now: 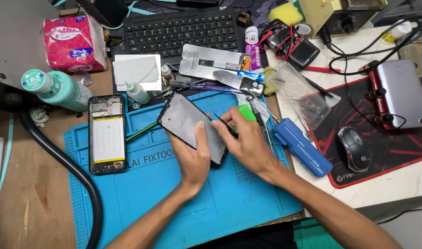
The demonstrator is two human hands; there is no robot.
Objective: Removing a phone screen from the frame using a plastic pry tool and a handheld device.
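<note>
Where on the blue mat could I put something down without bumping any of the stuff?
The blue mat is bare along its near edge, below the opened phone and left of the left hand. There is also a bare patch near its right corner, under the right hand. The far edge is crowded with small tools, bottles and parts up to the keyboard.

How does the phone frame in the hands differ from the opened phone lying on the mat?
The phone frame is held tilted off the blue mat by the left hand, with the right hand at its lower end holding a thin dark tool; the opened phone lies flat and untouched. The frame shows a bare grey inner face; the phone shows a white battery and circuit boards. Both are black-edged rectangles of similar size.
</note>
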